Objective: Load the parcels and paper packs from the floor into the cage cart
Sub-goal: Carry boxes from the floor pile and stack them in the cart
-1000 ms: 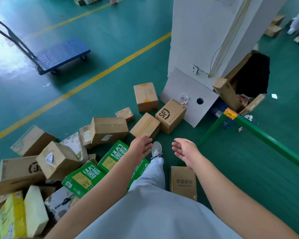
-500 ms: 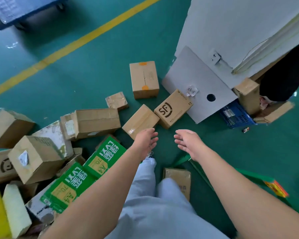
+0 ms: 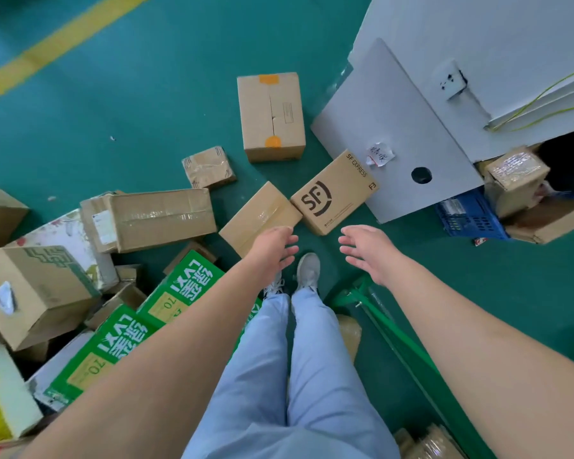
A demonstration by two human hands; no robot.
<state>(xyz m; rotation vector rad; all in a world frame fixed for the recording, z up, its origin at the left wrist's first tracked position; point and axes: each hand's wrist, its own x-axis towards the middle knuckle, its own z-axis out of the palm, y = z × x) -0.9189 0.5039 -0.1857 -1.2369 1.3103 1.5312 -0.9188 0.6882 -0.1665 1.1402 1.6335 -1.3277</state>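
Two bare hands reach out over a green floor (image 3: 153, 104) strewn with parcels, the left hand (image 3: 274, 248) and right hand (image 3: 367, 248) held apart with fingers loosely spread, gripping nothing. Just beyond the fingertips, between the two hands, lies a square kraft-cardboard SF Express box (image 3: 333, 193) with a black printed logo; its corner touches a plain taped carton (image 3: 257, 217) lying under the left hand's knuckles. Farther ahead sit an upright carton with two orange stickers (image 3: 271, 117) and a small crumpled parcel wrapped in glossy tape (image 3: 208, 167). Left of the left forearm, a long taped carton (image 3: 156, 218) lies beside two green printed paper packs (image 3: 183, 289), (image 3: 110, 352), stacked among other brown boxes and two pale yellow foam blocks (image 3: 9, 392). Below the right forearm runs the cage cart's green metal frame (image 3: 395, 329). Beyond the right hand, a flat grey board with a round hole (image 3: 395, 134) leans against a white pillar (image 3: 497, 44), beside a blue plastic crate (image 3: 471, 217).
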